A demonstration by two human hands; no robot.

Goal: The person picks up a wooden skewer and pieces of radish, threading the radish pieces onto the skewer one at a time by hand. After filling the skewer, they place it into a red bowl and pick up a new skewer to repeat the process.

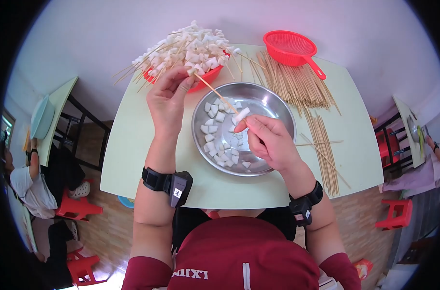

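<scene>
A thin wooden skewer (214, 91) slants above the steel basin between my two hands. My left hand (168, 99) is closed in a pinch at its upper end, where a small white chunk (191, 71) shows at the fingertips. At the lower end, my right hand (271, 142) pinches another white chunk (242, 114) against the skewer. Below them, the round steel basin (283, 108) holds many loose white cut pieces (210, 129), mostly along its left side and bottom. Both wrists wear black strapped devices.
A red basket (212, 75) heaped with skewered white pieces (193, 48) stands behind my left hand. At the back right, a red strainer (290, 47) sits by a pile of bare skewers (297, 82); more skewers (321, 150) lie right of the basin. Other people sit at side tables.
</scene>
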